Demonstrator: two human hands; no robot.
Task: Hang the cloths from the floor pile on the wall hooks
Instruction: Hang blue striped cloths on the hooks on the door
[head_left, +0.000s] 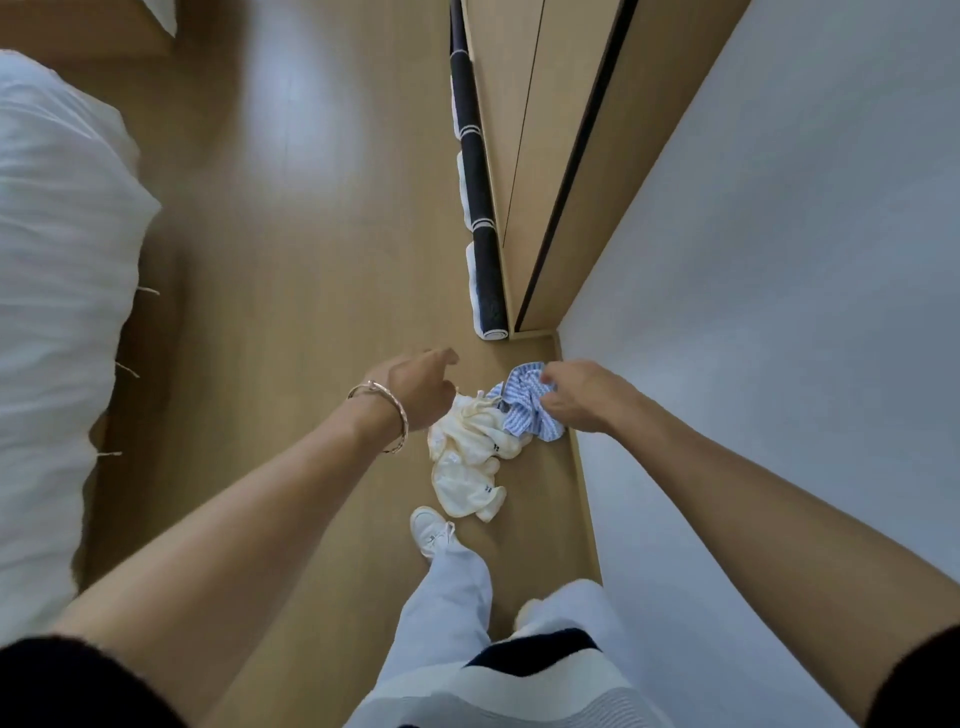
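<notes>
Your right hand (571, 397) grips the blue striped cloth (524, 410) at the foot of the white wall (779, 260); your left hand (421, 387), loosely curled and holding nothing, hovers over the cream cloth (467, 467) on the wooden floor (311, 260); white bedding (52, 260) lies to your left.

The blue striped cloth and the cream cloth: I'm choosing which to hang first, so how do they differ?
The blue striped cloth is patterned and bunched in the right hand; the cream cloth is plain and lies loose on the floor, nearer the shoe. Both are crumpled beside the wall.
</notes>
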